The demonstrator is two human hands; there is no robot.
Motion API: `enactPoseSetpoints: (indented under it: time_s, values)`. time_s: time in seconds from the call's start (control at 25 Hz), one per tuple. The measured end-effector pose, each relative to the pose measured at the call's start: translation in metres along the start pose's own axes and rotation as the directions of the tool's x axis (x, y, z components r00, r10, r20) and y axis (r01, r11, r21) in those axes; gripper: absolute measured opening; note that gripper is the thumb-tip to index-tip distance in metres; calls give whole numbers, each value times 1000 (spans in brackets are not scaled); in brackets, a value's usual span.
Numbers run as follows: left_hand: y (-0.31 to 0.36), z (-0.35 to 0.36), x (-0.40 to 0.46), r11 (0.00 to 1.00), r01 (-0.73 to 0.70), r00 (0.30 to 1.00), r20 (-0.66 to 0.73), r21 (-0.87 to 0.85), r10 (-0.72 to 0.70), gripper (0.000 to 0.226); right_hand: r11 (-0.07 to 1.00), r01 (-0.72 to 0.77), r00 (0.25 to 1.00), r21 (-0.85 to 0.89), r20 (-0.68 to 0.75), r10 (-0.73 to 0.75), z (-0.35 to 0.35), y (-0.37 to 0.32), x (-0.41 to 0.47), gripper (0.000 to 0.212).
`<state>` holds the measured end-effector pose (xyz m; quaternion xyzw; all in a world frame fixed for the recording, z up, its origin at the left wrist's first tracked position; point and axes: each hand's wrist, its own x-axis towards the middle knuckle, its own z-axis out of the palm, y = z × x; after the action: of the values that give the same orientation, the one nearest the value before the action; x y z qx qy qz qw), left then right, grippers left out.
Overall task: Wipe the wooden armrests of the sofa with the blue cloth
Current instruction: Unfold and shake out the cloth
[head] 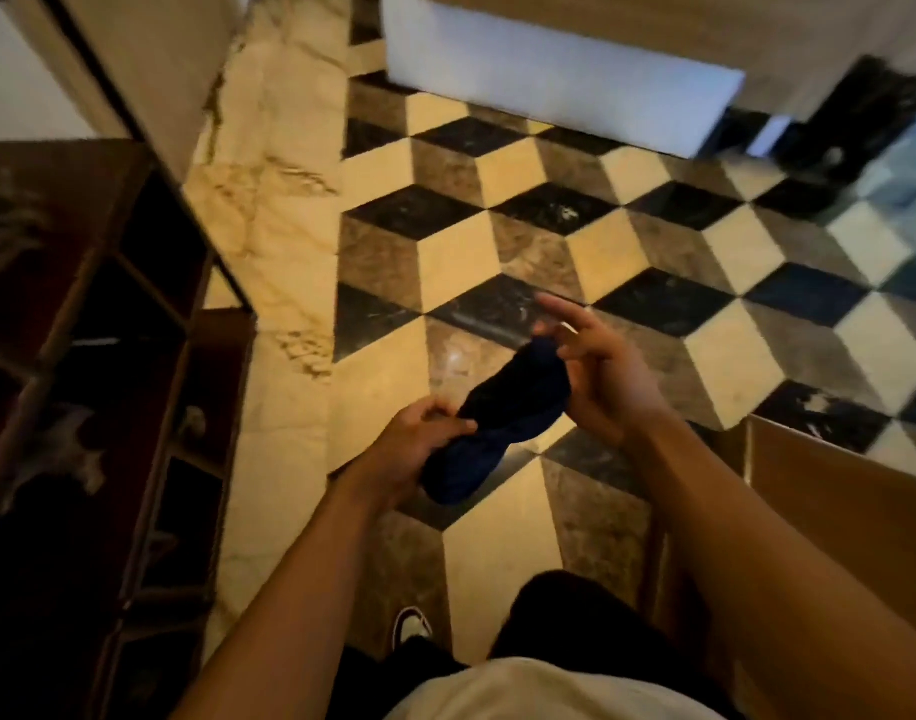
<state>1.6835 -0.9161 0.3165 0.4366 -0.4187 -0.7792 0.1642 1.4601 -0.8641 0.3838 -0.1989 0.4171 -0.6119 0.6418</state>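
A dark blue cloth [492,418], twisted in the middle, stretches between my two hands above the tiled floor. My left hand [419,439] grips its lower end with curled fingers. My right hand [596,371] holds the upper end against its palm, thumb side on the cloth, while the index finger points straight out. No sofa or wooden armrest is plainly visible in this view.
A dark wooden shelf unit [97,387] with open compartments stands at the left. The floor [497,241] has a black, cream and grey cube pattern. A light brown flat surface [830,491] sits at the right. A pale wall or block [559,80] lies ahead.
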Motion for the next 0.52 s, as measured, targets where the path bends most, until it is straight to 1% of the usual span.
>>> enactPoseSetpoints:
  time_s: [0.08,0.12,0.16,0.24,0.28,0.32,0.36,0.4,0.44,0.48,0.52]
  values:
    - [34,19,52,974,-4,981,188,227,-40,56,993,64,998,-103,-23,-67,-18,-38,23,60]
    - [50,31,74,941,-42,969,244,336,-44,63,977,86,995,-196,-24,-93,-26,-56,33,60]
    - [62,46,95,900,-99,959,283,425,-28,59,944,106,993,-313,-23,-119,-37,-72,42,61]
    - [86,78,146,818,-196,949,316,540,19,38,818,147,979,-557,-36,-200,-74,-110,57,62]
    - [99,94,172,777,-234,948,314,584,50,32,756,150,970,-637,-52,-236,-97,-129,64,63]
    - [113,106,198,738,-258,950,304,624,76,29,719,137,964,-681,-75,-255,-121,-148,71,64]
    - [127,119,225,715,-262,953,292,648,84,29,712,112,963,-693,-102,-251,-146,-169,79,65]
    - [143,133,250,708,-258,952,296,657,73,29,704,81,965,-705,-121,-233,-169,-189,88,67]
    - [159,143,265,696,-266,946,320,667,55,31,672,44,969,-739,-131,-208,-186,-202,96,68]
    - [173,153,280,664,-297,934,353,686,53,31,616,-5,974,-788,-143,-175,-202,-215,104,70]
    - [189,170,300,605,-343,922,382,719,68,28,554,-64,978,-830,-164,-132,-221,-231,115,71]
